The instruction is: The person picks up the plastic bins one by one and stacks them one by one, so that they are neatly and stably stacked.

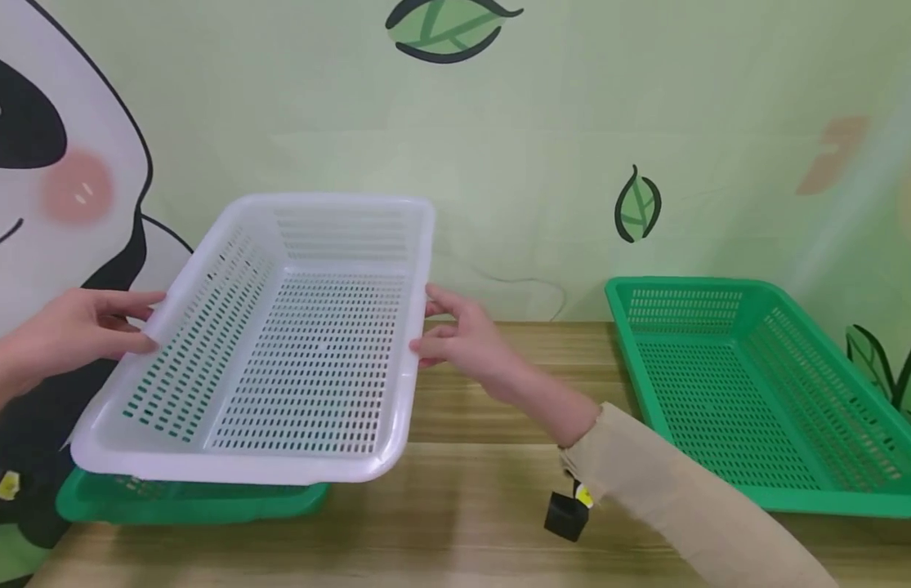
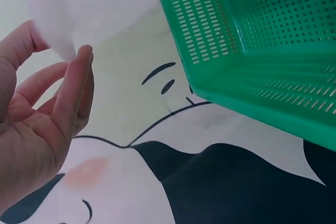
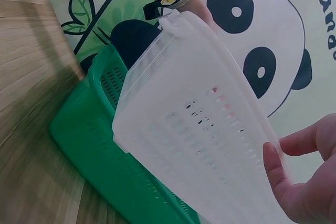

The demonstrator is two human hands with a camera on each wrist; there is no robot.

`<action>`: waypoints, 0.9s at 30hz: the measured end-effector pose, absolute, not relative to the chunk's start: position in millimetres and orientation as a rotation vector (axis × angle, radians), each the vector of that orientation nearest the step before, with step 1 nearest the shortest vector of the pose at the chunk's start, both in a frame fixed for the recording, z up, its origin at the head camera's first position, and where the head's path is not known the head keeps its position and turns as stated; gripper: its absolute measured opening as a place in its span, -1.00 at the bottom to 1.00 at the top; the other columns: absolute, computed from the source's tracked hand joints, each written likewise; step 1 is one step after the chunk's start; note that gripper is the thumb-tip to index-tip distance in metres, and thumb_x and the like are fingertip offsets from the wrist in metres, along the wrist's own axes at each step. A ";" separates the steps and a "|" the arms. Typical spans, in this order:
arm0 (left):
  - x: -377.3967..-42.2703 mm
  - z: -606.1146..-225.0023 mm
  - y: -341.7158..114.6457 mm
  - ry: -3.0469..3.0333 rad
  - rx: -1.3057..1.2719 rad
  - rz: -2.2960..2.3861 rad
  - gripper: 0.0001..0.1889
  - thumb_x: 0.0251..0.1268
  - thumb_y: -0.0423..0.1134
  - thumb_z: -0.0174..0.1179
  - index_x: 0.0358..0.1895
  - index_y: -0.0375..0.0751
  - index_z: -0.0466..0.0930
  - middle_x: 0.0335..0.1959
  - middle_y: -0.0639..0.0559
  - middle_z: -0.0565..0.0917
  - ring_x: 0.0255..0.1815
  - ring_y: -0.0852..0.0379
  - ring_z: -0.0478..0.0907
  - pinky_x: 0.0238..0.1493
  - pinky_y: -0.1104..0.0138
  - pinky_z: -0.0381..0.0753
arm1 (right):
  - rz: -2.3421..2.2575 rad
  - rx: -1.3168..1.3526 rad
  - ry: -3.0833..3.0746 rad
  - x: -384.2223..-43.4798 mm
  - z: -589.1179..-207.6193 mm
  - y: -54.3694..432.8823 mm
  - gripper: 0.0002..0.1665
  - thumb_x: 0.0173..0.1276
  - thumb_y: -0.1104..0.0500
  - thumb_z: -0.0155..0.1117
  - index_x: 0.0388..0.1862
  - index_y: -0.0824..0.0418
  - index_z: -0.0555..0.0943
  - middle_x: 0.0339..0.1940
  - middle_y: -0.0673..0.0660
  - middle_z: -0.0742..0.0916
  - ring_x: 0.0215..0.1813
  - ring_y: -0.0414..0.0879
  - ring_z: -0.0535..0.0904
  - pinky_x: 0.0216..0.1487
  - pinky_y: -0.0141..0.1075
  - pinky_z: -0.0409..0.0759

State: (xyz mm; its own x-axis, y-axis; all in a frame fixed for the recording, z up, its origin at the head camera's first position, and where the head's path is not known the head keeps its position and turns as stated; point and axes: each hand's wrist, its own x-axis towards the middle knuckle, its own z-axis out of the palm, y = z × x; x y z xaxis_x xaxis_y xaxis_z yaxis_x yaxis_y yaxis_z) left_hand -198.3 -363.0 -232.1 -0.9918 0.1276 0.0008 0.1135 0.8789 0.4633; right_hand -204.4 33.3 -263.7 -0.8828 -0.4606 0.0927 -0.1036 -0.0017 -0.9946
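Note:
A white plastic basket (image 1: 308,359) with slotted walls and floor is held up by both hands, above a green basket (image 1: 190,502) that it mostly covers in the head view. My left hand (image 1: 87,331) grips the white basket's left rim, thumb and fingers around the edge. On the opposite long side, my right hand (image 1: 462,335) pinches the right rim. The right wrist view shows the white basket (image 3: 194,114) tilted over the green basket (image 3: 89,140), with the right hand (image 3: 304,171) at its rim. In the left wrist view the left fingers (image 2: 73,87) hold the rim's edge.
A second green basket (image 1: 727,408) sits on the right of the wooden table (image 1: 455,506). Behind the table stands a pale green wall (image 1: 514,204) printed with leaves and a panda. A small black device (image 1: 567,514) hangs from the right wrist.

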 end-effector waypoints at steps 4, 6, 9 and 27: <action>-199.3 -233.9 -374.3 3.055 0.132 0.729 -0.29 0.09 -0.20 0.25 0.26 -0.49 0.20 -0.14 -0.38 0.55 -0.43 0.05 0.56 -0.36 0.11 0.61 | -1.965 -0.614 2.019 -206.8 -264.7 24.2 -0.15 0.14 0.51 0.12 0.41 0.19 0.11 -0.03 0.26 0.46 -0.30 -0.06 0.60 -0.21 -0.17 0.61; -199.2 -233.7 -378.4 3.053 0.113 0.736 -0.28 0.10 -0.19 0.24 0.27 -0.49 0.17 -0.12 -0.42 0.53 -0.41 0.02 0.56 -0.32 0.03 0.60 | -1.965 -0.620 2.016 -207.9 -264.9 20.6 -0.16 0.15 0.52 0.11 0.40 0.20 0.11 -0.03 0.27 0.46 -0.30 -0.06 0.60 -0.22 -0.17 0.61; -197.8 -230.9 -380.5 3.065 0.069 0.728 -0.26 0.10 -0.19 0.24 0.29 -0.49 0.14 -0.08 -0.48 0.49 -0.42 0.01 0.57 -0.34 0.01 0.59 | -1.964 -0.637 2.006 -209.2 -265.3 15.6 -0.16 0.15 0.52 0.11 0.40 0.20 0.12 -0.01 0.29 0.46 -0.30 -0.05 0.60 -0.23 -0.19 0.62; -214.5 -245.1 -417.6 3.141 -0.091 0.679 -0.21 0.13 -0.19 0.17 0.36 -0.42 -0.02 0.03 -0.51 0.29 -0.34 -0.33 0.52 -0.55 0.02 0.57 | -2.025 -0.671 1.901 -218.3 -277.5 -8.4 -0.15 0.17 0.53 0.10 0.41 0.18 0.09 0.07 0.32 0.44 -0.26 -0.04 0.58 -0.18 -0.16 0.60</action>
